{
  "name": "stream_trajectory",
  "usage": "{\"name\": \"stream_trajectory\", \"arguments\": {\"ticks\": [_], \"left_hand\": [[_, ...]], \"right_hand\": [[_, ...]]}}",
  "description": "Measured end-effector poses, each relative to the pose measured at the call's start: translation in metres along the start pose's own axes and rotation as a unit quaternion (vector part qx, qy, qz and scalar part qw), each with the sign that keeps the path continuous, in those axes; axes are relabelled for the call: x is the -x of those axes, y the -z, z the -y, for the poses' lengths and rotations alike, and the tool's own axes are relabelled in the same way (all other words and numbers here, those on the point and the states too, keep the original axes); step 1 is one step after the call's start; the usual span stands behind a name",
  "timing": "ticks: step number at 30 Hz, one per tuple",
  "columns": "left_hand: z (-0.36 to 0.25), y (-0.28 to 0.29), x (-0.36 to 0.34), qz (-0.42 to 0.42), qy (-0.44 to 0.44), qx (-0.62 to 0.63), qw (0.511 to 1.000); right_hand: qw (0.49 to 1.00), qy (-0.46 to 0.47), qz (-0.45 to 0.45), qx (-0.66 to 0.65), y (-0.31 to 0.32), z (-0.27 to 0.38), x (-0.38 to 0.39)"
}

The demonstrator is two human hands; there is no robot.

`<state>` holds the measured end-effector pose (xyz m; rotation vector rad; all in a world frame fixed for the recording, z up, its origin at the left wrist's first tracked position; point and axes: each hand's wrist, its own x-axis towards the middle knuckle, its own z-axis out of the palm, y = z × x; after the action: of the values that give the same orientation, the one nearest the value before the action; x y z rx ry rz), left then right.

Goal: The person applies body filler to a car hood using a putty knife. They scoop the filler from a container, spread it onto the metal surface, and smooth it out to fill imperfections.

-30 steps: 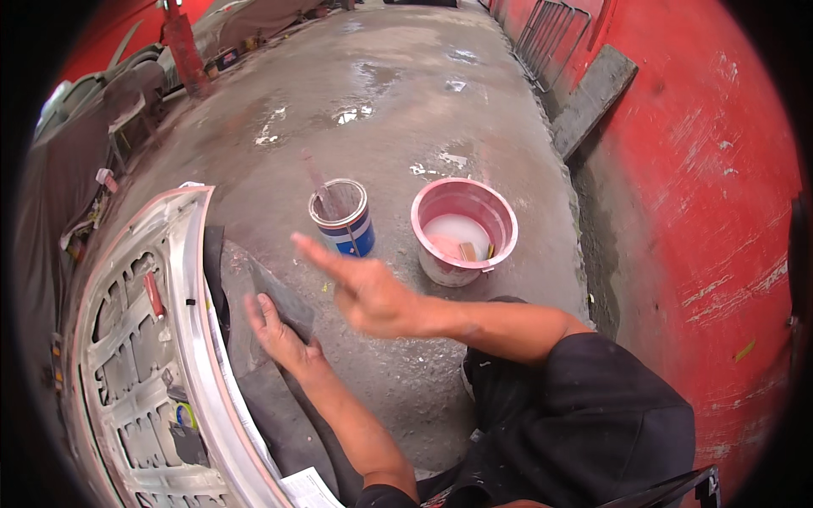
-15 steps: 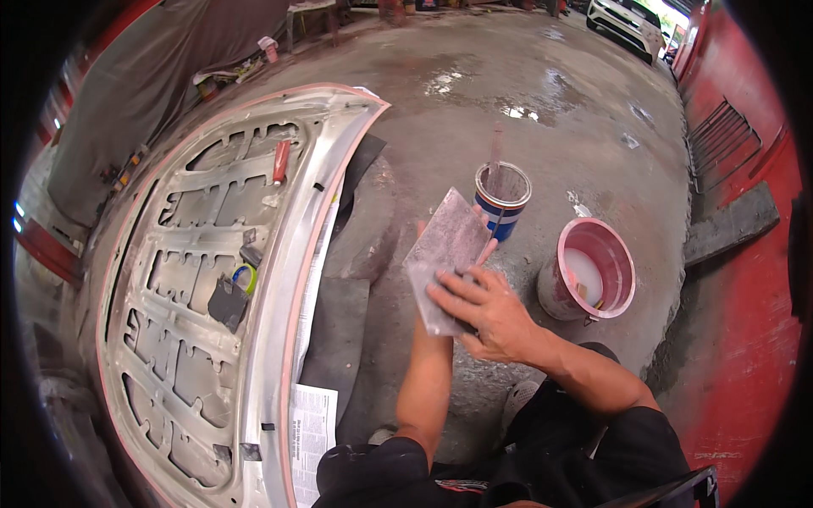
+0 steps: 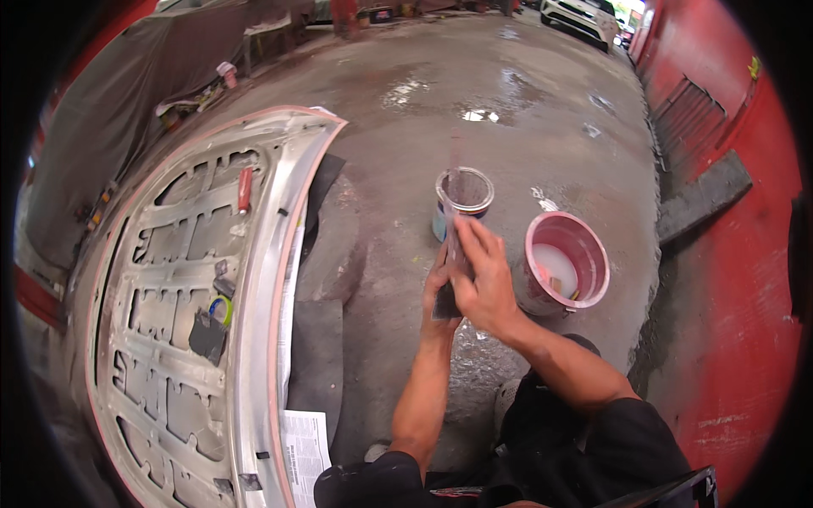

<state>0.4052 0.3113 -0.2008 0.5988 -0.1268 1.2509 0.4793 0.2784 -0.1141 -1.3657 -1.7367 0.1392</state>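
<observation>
A flat, dusty pinkish-grey board point(image 3: 445, 300) is raised nearly edge-on between my hands, in front of the metal can point(image 3: 439, 222). My left hand point(image 3: 436, 288) grips it from the left, fingers mostly hidden behind it. My right hand point(image 3: 481, 279) is pressed against its right face with fingers extended along it. A pink bucket point(image 3: 601, 271) with milky liquid and small blocks inside stands just right of them. To the left lies a bare metal car panel point(image 3: 250, 356) with a red tool point(image 3: 245, 189), a tape roll point(image 3: 220, 310) and dark scraps point(image 3: 207, 337) on it.
Dark sheeting point(image 3: 326, 356) and newspaper point(image 3: 306, 440) lie beside the panel. A red wall point(image 3: 732, 339) borders the right, with a plank point(image 3: 703, 199) and metal rack point(image 3: 694, 110). Draped covers point(image 3: 93, 144) line the left. A white car point(image 3: 580, 21) stands far back.
My hands, apart a second ago, came together on the board, which has since turned from face-on to nearly edge-on. My view swung left, then shifted slightly back.
</observation>
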Motion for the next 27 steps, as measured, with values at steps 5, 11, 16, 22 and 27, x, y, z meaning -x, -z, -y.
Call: {"name": "stream_trajectory", "arguments": {"ticks": [5, 11, 16, 22, 27], "left_hand": [[-0.011, 0.027, -0.011, -0.137, 0.063, 0.059, 0.987], [-0.029, 0.025, -0.023, -0.129, 0.066, -0.088, 0.986], [-0.019, -0.006, -0.028, -0.184, -0.101, -0.545, 0.811], [-0.059, -0.071, 0.013, -0.169, -0.158, -0.35, 0.908], [-0.075, -0.141, 0.053, 0.228, -0.153, -0.06, 0.96]], "right_hand": [[0.983, -0.152, -0.05, -0.089, 0.021, -0.036, -0.028], [0.968, -0.161, 0.068, -0.179, 0.028, -0.021, -0.014], [0.971, -0.118, 0.09, -0.186, 0.024, -0.033, -0.015], [0.971, -0.149, -0.019, -0.184, 0.037, -0.047, -0.029], [0.98, -0.125, 0.008, -0.152, 0.036, -0.036, -0.025]]}}
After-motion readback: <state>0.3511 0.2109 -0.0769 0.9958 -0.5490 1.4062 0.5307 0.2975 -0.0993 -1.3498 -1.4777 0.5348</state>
